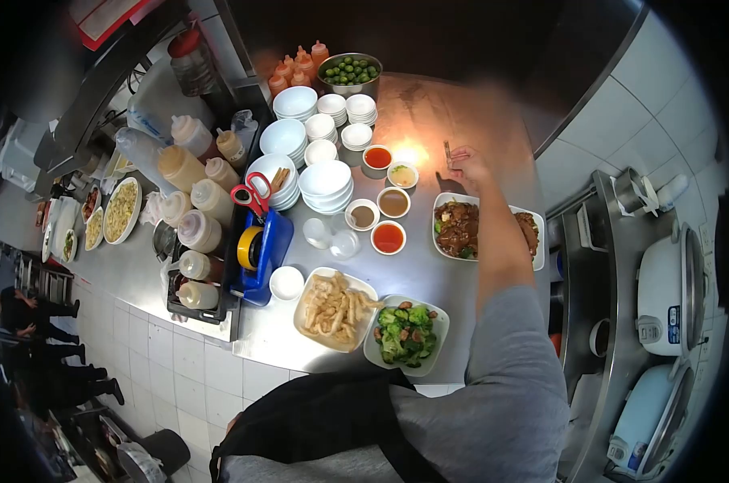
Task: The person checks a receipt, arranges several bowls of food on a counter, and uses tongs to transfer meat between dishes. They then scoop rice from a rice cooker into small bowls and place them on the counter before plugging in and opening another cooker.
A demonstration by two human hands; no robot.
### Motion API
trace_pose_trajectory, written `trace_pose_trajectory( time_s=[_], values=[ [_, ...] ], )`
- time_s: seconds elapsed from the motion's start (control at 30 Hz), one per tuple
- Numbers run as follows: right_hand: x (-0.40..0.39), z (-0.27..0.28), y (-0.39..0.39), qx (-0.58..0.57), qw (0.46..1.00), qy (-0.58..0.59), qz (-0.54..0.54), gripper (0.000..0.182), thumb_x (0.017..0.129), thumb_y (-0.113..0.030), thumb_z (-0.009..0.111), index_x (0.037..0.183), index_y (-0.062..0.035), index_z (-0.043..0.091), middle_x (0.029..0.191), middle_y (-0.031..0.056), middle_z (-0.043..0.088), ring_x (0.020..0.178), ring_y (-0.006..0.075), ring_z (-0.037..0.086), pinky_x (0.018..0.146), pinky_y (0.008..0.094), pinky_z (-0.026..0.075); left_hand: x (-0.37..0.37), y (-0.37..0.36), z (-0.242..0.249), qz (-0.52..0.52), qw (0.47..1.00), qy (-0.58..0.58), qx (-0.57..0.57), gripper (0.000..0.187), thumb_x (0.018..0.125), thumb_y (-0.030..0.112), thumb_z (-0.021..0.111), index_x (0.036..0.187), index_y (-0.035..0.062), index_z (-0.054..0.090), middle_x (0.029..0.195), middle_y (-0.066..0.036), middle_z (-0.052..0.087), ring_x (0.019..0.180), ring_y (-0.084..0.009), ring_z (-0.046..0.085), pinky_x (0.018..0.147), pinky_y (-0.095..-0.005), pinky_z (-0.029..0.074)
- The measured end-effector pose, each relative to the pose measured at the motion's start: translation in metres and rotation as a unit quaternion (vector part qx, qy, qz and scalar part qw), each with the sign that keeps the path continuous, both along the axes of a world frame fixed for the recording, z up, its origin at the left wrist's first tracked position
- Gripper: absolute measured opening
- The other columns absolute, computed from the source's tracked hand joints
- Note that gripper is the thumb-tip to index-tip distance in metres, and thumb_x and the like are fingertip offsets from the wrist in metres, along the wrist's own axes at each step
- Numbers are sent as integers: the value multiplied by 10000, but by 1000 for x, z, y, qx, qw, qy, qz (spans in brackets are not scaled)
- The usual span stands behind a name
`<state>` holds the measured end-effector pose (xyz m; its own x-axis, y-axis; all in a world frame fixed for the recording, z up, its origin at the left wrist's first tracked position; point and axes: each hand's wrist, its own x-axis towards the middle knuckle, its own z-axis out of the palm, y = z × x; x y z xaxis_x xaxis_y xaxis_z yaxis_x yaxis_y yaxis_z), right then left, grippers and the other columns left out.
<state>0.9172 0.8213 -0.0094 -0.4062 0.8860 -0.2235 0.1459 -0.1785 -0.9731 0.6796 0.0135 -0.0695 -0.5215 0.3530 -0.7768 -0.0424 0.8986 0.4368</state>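
My right hand [467, 167] reaches over the far right of the steel table, fingers pinched on a small thin brown clip [447, 153] that looks like a clothespin. Below that arm lies a white dish of brown sauced meat with greens [457, 229]; the forearm partly covers it and a second meat dish [529, 233]. Left of the hand stand small sauce cups, among them a pale yellow one [402, 175], a red one [377, 158] and a brown one [393, 202]. My left hand is out of sight; only a sliver of skin shows beside my apron.
Near me are a dish of pale strips [336, 310] and a broccoli dish [406, 334]. Stacked white bowls [326, 185], red scissors [253, 193], a blue bin [278, 249] and squeeze bottles [199, 229] stand left. Rice cookers [662, 302] line the right shelf. People stand far left.
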Motion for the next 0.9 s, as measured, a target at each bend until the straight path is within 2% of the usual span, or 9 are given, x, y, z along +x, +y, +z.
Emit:
trace_pose_trajectory(
  time_s=[0.1,0.2,0.3,0.4,0.47,0.57,0.73,0.83,0.9],
  values=[
    [16,1,10,-2,999,30,40,275,782,40,611,1022,-40,503,911,112,604,804,209,613,671,310,521,13,-8,-6,12,1000,9,-21,222,828,186,618,956,6,596,880,-100,630,800,-166,583,748,-295,460],
    [23,1,15,18,997,37,63,303,766,37,634,1028,-37,500,916,110,605,847,206,606,704,307,519,21,-17,-13,12,999,17,-35,215,835,190,611,947,8,591,879,-98,626,804,-168,580,754,-297,458],
    [24,0,19,17,997,48,59,338,725,36,653,1021,-36,508,855,100,603,759,185,609,631,295,515,24,-23,-18,9,999,25,-42,208,842,193,604,938,9,587,879,-96,621,808,-170,578,761,-298,457],
    [26,4,20,220,929,-291,58,375,676,-110,767,984,-44,563,797,95,635,636,180,617,585,296,518,28,-41,-25,12,998,27,-48,203,850,197,596,930,11,582,878,-94,616,812,-171,575,768,-299,455],
    [29,-24,40,212,930,-296,59,361,645,-118,755,957,-64,582,768,75,627,604,161,607,546,285,504,34,-54,-30,22,998,25,-50,200,855,199,591,924,12,579,877,-93,613,815,-172,574,772,-300,454],
    [-10,9,9,256,943,-211,25,310,652,-79,710,938,-59,592,754,70,618,586,150,596,522,276,490,40,-59,-39,32,998,18,-55,197,862,203,584,915,13,574,876,-91,609,819,-174,571,779,-301,452],
    [-130,57,-53,264,941,22,210,222,680,-48,677,894,-66,622,739,40,604,651,117,580,589,252,484,53,-71,-50,58,997,13,-57,195,874,209,572,900,16,566,875,-87,601,826,-177,567,790,-303,450],
    [-196,84,-102,264,926,-38,265,228,675,-87,711,885,-51,630,739,40,606,684,113,581,626,252,483,67,-82,-54,81,995,13,-53,196,882,212,565,891,17,561,874,-85,596,830,-179,565,796,-305,448],
    [-226,101,-131,334,905,-84,249,370,685,-216,747,990,-53,617,853,106,633,788,186,611,705,302,497,79,-89,-58,102,994,17,-47,197,887,215,560,885,18,558,873,-84,593,832,-180,563,801,-305,447]
  ],
)
